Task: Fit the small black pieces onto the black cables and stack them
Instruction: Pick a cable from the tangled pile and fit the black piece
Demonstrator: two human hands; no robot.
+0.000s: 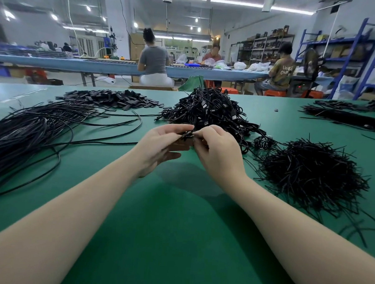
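My left hand (pixel 160 144) and my right hand (pixel 216 152) meet above the green table (pixel 177 228), fingertips together. Between them they pinch a small black piece (pixel 188 135) on the end of a black cable; most of it is hidden by my fingers. A long cable (pixel 108 142) runs left from my left hand toward a big loose bundle of black cables (pixel 30 129). A flat heap of small black pieces (pixel 112 99) lies at the far left. Just behind my hands rises a tangled stack of cables (pixel 212 112).
A mound of short black ties (pixel 310 176) lies to the right of my right hand. More black cable bundles (pixel 344 113) sit at the far right edge. Beyond the table, three people sit at a long blue bench (pixel 77 63), with blue shelving (pixel 360 53) at the right.
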